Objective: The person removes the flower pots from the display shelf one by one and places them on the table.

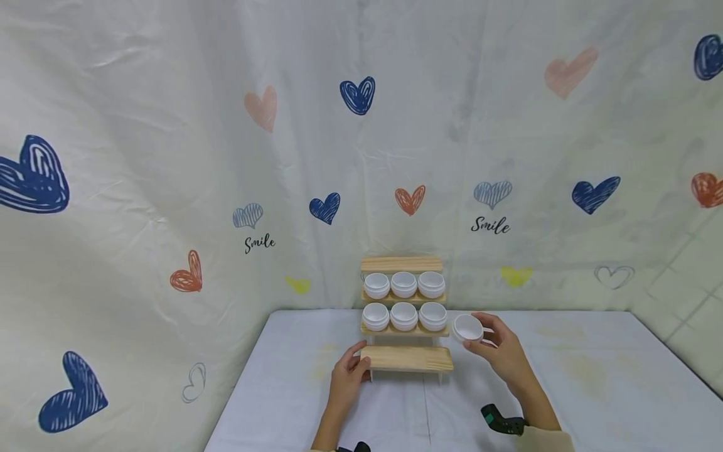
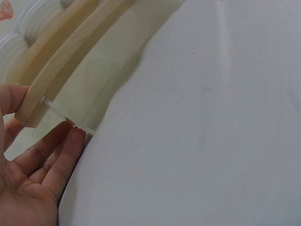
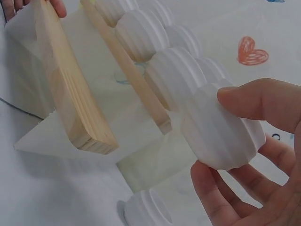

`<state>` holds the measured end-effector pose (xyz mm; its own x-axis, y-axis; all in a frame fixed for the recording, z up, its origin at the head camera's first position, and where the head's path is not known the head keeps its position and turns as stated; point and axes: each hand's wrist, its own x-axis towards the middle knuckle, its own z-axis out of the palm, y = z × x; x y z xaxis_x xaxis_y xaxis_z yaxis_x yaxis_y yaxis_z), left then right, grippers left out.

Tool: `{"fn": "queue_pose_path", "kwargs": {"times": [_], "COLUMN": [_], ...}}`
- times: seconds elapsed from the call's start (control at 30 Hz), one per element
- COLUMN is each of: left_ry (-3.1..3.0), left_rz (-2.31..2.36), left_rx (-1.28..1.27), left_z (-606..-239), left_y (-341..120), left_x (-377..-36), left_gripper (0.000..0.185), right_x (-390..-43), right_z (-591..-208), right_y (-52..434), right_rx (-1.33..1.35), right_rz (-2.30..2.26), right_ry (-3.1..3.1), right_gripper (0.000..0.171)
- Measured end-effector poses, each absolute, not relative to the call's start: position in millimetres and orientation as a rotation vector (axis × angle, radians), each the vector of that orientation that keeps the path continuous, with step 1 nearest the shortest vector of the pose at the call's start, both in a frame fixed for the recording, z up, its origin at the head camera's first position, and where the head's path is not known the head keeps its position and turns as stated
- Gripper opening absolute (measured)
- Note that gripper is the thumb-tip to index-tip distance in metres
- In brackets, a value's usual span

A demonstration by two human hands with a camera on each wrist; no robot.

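While its open rim is kept uppermost, a small round white cup with a ribbed wall (image 1: 467, 328) is held just beside the right end of a stepped stand of pale wooden boards on translucent supports (image 1: 407, 358). The cup is gripped at its side by the right hand (image 1: 504, 351), thumb on one flank and fingertips on the other; by this side grip, it may be judged, the rim and base are left unobstructed. The left end of the lowest board is grasped by the left hand (image 1: 346, 376), with the thumb laid over the wood and the fingers brought near the support beneath; the stand is probably being steadied thereby. Six similar white cups are carried by the two middle boards, an upper row of three (image 1: 403, 285) and a lower row of three (image 1: 403, 316), all set rim up; by the stepped arrangement each row is kept visible from the front. A further white cup (image 3: 148, 209) is seen at the bottom edge of the right wrist view; how it is supported cannot be told. The stand is set on a white-covered tabletop (image 1: 565, 370), backed by a pale heart-printed curtain (image 1: 407, 150).
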<state>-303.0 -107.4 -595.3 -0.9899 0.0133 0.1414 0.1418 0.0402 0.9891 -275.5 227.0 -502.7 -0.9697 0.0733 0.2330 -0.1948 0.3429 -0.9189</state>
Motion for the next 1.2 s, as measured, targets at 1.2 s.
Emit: {"fn": "queue_pose_path", "kwargs": {"times": [1.2], "left_ry": [-2.181], "left_rz": [-2.119], "left_rx": [-0.161], "left_z": [-594.4], "left_y": [-108.8], "left_x": [-302.7], "left_gripper": [0.043], "right_x": [-277.8], "right_z": [-518.6], "right_y": [253.4], "right_rx": [-0.132], "right_rz": [1.643], "right_ry": [-2.474], "right_gripper": [0.074]}}
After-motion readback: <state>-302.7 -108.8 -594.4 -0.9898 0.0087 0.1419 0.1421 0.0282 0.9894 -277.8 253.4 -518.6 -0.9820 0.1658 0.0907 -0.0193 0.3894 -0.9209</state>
